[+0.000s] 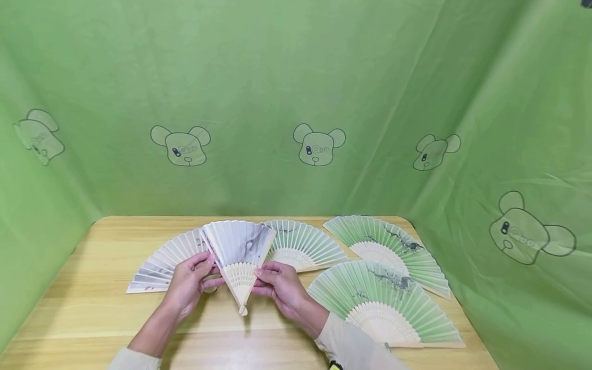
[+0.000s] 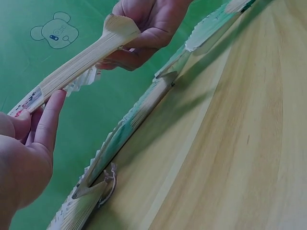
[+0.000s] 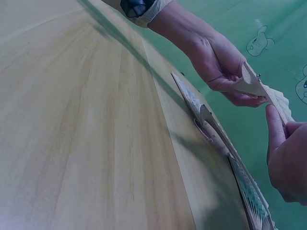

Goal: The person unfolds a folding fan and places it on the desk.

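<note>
A partly spread folding fan, with white-grey leaf and pale slatted ribs, is held up above the table between both hands. My left hand pinches its left edge stick, thumb on the near side. My right hand grips the right edge stick lower down, near the ribs. The fan's pivot end points down toward me. From the side, the left wrist view shows the stacked sticks between the two hands. Behind the left hand, a white-grey fan lies spread on the table.
A spread green fan lies behind the held fan. Two more green fans lie to the right, one at the back and one in front, close to the right forearm. Green cloth walls enclose the wooden table.
</note>
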Tool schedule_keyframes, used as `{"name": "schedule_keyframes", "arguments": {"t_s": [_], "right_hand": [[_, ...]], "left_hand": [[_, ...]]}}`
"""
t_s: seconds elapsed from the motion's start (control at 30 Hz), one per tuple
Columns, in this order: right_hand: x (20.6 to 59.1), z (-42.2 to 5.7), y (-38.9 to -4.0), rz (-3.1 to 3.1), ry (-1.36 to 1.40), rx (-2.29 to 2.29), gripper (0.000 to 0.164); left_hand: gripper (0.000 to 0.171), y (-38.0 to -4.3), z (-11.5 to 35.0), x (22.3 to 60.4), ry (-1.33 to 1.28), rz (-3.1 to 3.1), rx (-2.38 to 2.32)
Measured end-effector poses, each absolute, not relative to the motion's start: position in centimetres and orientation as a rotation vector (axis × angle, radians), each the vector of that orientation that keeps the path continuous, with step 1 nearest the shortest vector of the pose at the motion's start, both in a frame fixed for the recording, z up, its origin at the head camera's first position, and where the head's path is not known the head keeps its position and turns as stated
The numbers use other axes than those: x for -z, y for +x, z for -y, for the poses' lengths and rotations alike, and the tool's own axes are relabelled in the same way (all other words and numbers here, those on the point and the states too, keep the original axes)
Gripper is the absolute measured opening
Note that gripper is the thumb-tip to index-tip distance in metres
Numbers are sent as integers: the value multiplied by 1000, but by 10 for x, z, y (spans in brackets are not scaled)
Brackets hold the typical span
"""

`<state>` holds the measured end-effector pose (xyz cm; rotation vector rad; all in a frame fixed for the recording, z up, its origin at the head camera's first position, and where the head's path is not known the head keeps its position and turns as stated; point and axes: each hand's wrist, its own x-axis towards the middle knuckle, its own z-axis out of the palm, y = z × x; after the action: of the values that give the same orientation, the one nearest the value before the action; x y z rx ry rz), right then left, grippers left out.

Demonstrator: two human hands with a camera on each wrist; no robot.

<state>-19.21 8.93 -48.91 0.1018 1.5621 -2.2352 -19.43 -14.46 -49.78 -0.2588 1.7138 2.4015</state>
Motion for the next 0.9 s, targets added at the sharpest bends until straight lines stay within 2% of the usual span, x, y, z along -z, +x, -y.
{"name": "schedule_keyframes", "arguments": {"t_s": [0.13, 0.27, 0.57, 0.9], "right_hand": [[489, -92, -192, -1549, 87, 2242, 44], [488, -94, -193, -1550, 85, 2242, 46], [486, -100, -197, -1580, 119, 2238, 29], [485, -103, -198, -1605, 157, 2245, 22]], "left_hand": [[38, -194, 146, 498, -239, -1712, -2387], [42, -193, 147, 497, -188, -1733, -2362], [43, -192, 146, 492, -141, -1760, -2364], [42, -191, 145, 493, -167, -1797, -2366]]}}
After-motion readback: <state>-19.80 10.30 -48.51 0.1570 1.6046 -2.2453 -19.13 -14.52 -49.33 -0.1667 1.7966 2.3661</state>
